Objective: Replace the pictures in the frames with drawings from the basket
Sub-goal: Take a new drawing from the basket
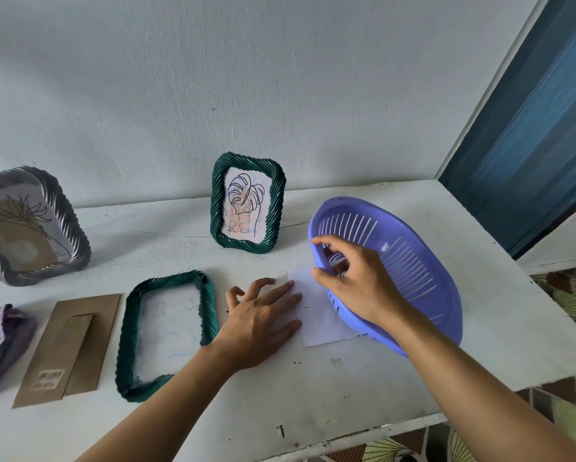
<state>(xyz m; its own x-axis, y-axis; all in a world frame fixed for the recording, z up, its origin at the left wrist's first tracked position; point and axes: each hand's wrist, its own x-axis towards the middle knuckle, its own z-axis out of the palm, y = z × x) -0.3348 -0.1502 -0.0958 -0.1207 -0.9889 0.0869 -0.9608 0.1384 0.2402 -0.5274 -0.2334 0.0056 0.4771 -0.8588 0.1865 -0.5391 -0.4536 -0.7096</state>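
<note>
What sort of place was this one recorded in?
Most likely a home rather than a workshop: a worn white-painted table pushed against a plain plaster wall, leaf-patterned floor tiles below, and household things on it, such as a plastic basket and picture frames.

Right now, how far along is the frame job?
Looks done: the standing green frame holds a leaf drawing. In hand: the left hand presses a white sheet while the right hand grips the basket by its rim. Left: the flat green frame lies open beside its brown backing; silver frame perhaps.
</note>
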